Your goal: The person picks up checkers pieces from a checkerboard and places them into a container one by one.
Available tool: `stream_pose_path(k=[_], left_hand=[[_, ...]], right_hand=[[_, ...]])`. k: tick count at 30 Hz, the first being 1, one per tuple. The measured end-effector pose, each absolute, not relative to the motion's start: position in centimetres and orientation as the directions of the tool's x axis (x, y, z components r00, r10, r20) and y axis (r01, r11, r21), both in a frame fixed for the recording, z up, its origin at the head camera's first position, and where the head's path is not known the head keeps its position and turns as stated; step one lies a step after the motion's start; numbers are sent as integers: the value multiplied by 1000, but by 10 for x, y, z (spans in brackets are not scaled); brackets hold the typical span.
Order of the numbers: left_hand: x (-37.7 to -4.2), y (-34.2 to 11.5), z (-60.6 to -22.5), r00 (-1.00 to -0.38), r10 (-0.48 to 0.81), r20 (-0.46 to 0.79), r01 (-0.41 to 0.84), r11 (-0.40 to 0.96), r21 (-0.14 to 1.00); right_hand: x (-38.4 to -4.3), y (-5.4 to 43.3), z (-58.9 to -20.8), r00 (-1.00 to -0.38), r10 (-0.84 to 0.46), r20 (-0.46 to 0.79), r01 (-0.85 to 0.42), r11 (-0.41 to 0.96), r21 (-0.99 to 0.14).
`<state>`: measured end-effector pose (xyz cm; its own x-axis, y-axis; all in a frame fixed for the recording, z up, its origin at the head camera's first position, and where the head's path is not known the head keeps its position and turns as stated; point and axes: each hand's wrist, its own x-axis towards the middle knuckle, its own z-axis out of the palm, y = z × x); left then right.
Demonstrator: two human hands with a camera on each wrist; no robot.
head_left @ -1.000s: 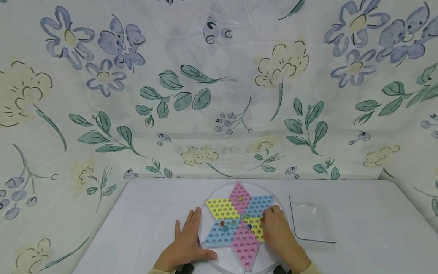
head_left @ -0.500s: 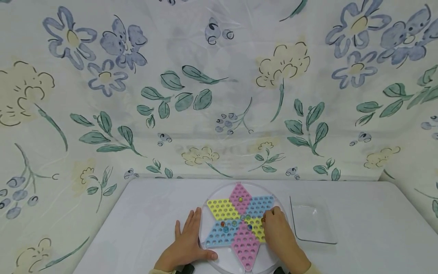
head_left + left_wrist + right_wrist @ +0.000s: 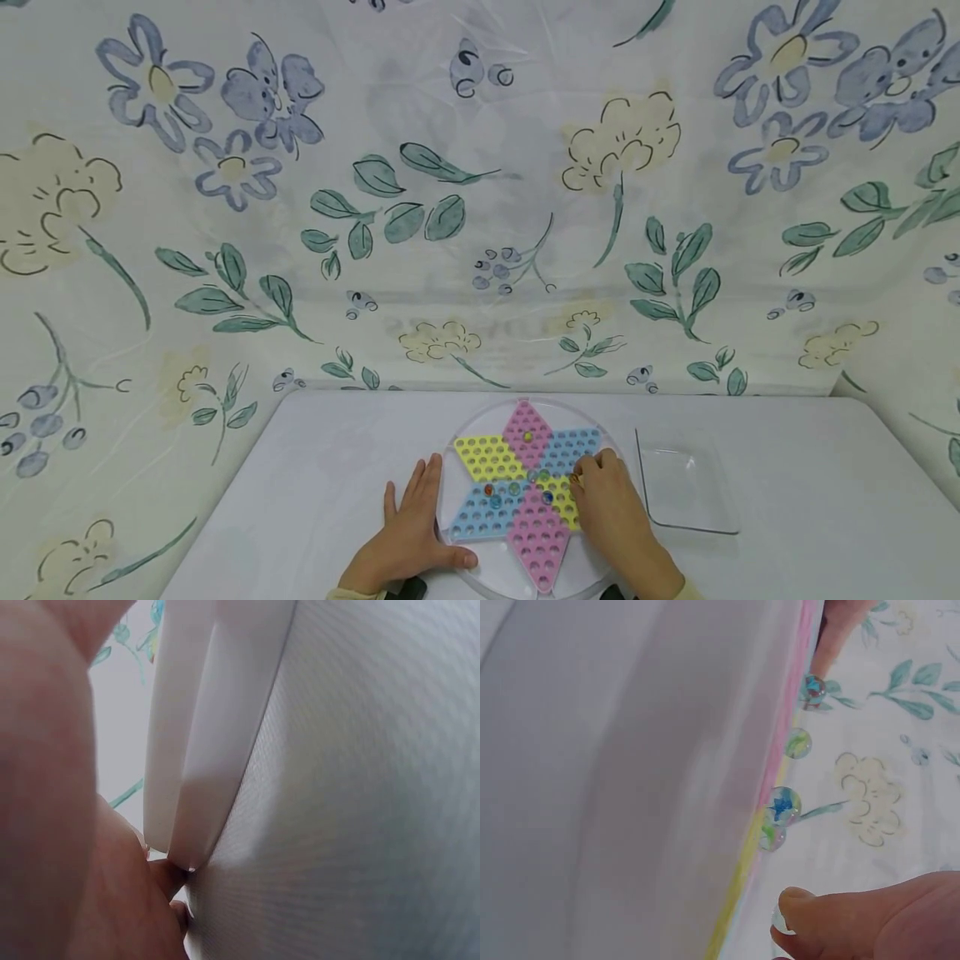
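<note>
A round white Chinese checkers board (image 3: 538,554) with a pink, yellow and blue star lies on the table. My left hand (image 3: 405,529) rests along its left rim, fingers straight and spread, thumb over the edge. At the right yellow section, my right hand (image 3: 617,510) pinches a glass marble (image 3: 778,921) between thumb and finger; the fingers partly cover it. Several marbles sit in the holes: a yellowish one (image 3: 527,437) in the far pink point, a reddish one (image 3: 489,490) and a light blue one (image 3: 495,502) on the left blue section, a dark blue one (image 3: 547,497) near the centre.
A clear, shallow square tray (image 3: 686,527) stands on the white table (image 3: 802,483), right of the board. Behind the table hangs a flowered cloth (image 3: 517,317), which also covers the sides.
My right fingers shift very slightly at the right yellow section, still pinching the marble. The left hand and the board stay where they were.
</note>
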<state>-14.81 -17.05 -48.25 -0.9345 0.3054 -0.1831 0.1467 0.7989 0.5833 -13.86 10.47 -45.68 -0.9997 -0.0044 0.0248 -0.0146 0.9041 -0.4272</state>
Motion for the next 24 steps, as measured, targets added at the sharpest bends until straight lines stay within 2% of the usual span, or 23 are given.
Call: stream_pose_path(k=[10,20,24], left_hand=[[-148,-170,-484,-938,298,-175,144,798,586],[-149,-171,-484,-937,296,-184,136,798,588],[-148,-171,-483,-937,295,-189,133,799,586]], right_hand=[[-139,109,-450,-999,-16,51,-40,865,-501],[-133,116,-437,-987,-40,157,-122,820,-560],[-132,118,-434,-990,-21,140,-97,816,-570]])
